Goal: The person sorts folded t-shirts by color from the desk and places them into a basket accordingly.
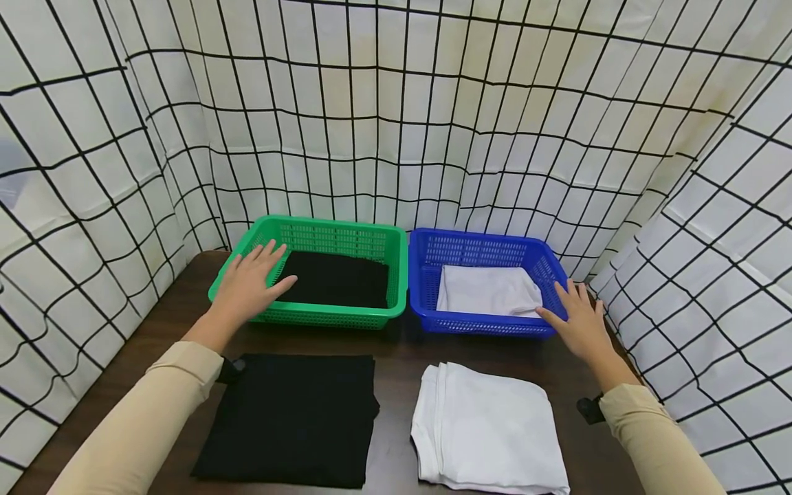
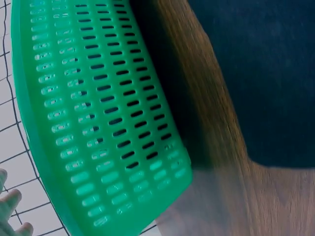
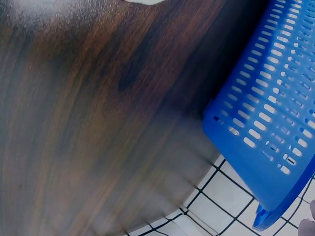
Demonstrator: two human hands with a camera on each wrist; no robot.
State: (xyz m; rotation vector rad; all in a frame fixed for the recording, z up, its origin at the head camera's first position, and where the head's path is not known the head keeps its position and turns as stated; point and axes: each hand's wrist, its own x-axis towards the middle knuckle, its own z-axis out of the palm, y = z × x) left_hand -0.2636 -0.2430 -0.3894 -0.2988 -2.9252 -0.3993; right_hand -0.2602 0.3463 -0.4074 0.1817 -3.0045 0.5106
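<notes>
My left hand, fingers spread, hovers over the left part of a green basket that has folded black cloth in it. At the right, my right hand is held with spread fingers by the front right corner of a blue basket; whether it touches the rim I cannot tell. Folded white cloth lies inside that basket. Nearer to me on the table are a folded black garment and a folded white garment. Neither hand holds anything. The left wrist view shows the green basket's slotted side.
The dark wooden table carries both baskets side by side at its back edge. Black wire grid panels backed by white sheeting stand behind and along both sides. A black strap device sits at the left wrist.
</notes>
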